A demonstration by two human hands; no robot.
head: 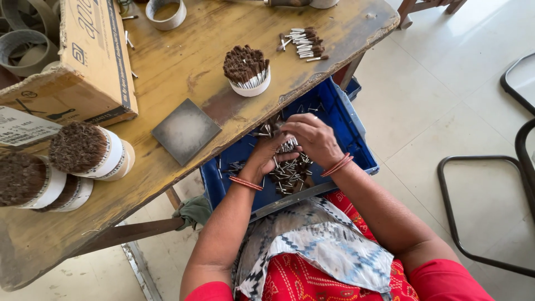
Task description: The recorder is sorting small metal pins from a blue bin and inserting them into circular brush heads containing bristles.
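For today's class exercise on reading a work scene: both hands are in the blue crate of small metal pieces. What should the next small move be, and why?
Probably lift the gathered bunch toward the white cup on the table. The left hand and right hand are closed together over a cluster of small metal pieces in the blue crate, and that cup already holds similar pieces bundled upright.

At the bottom of the frame the person wears a red garment with short sleeves that end high on the upper arms; its cloth carries a small white pattern. A pale scarf [317, 251] in white and grey-blue, printed with zigzag and diamond bands, drapes over the chest and lap. The left hand [266, 158] has thin reddish-orange bangles [246, 183] at its wrist, and the right hand [314, 138] wears a like set of bangles [338, 165]. Both forearms are bare.
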